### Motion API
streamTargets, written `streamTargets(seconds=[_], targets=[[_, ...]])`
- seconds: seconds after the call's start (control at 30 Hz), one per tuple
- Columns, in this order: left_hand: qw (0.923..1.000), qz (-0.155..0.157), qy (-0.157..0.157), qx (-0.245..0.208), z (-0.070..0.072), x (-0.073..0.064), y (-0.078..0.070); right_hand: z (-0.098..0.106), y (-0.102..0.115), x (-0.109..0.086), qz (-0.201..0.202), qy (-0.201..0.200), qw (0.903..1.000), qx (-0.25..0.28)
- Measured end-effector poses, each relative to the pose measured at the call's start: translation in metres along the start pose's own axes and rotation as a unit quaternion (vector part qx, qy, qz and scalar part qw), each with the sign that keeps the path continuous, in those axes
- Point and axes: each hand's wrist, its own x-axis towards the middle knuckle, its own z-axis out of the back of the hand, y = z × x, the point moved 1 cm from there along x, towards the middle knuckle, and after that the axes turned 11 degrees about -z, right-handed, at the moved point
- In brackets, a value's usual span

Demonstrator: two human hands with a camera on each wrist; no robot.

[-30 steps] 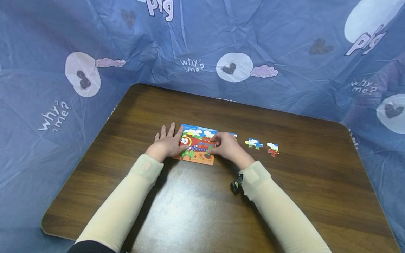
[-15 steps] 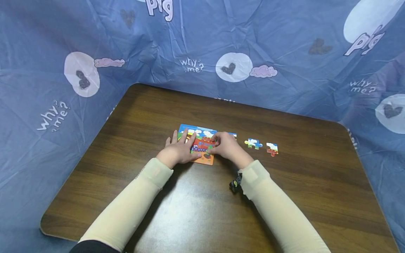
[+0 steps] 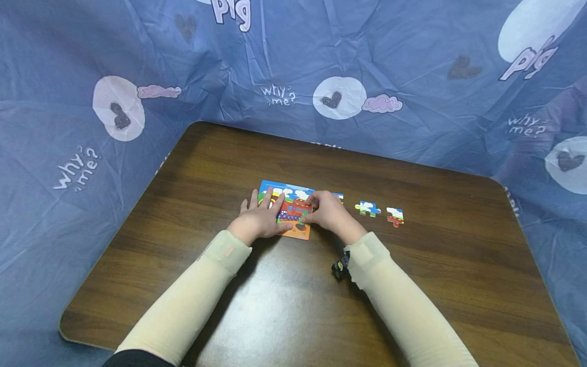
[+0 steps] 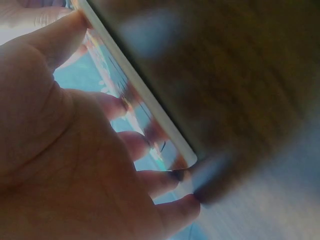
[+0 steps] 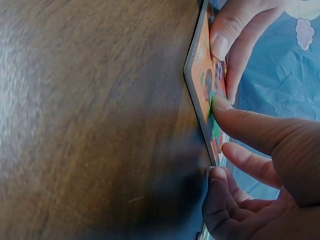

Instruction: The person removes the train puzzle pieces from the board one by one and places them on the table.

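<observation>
A small jigsaw puzzle [image 3: 300,230] in a tray lies on the table, showing a red train under a blue sky. My left hand [image 3: 258,220] rests flat across its left part with fingers spread, covering the train's face. At the right side my right hand [image 3: 331,213] pinches a puzzle piece [image 5: 216,120] between thumb and index finger, low against the picture. In the right wrist view its other fingers curl by the tray's dark edge [image 5: 196,100]. The left wrist view shows the left fingertips [image 4: 142,142] on the picture, near the tray's pale edge [image 4: 145,92].
Two loose puzzle pieces, one with clouds [image 3: 368,208] and one with red below [image 3: 395,216], lie to the right. Another piece [image 3: 338,195] shows partly behind the right hand. The brown wooden table [image 3: 435,255] has a blue printed cloth [image 3: 293,61] behind it.
My left hand has slid rightward from the puzzle's left edge onto the picture, then stayed there. The right hand has kept nearly the same place at the right side.
</observation>
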Motion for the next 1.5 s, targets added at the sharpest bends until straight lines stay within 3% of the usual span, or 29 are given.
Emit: streamTargets(seconds=[0.5,0.93,1.5], targets=[[0.9999,-0.010,0.003,-0.004,-0.002,0.001,0.002,-0.001,0.001,-0.001,0.011,-0.015,0.9997,0.014],[0.9999,-0.014,-0.002,-0.004,-0.003,0.002,0.003,0.000,-0.005,0.000,0.049,-0.050,0.9946,0.077],[0.9999,-0.013,0.002,0.001,-0.003,0.003,0.004,0.007,-0.009,-0.001,0.030,0.017,0.9880,0.150]])
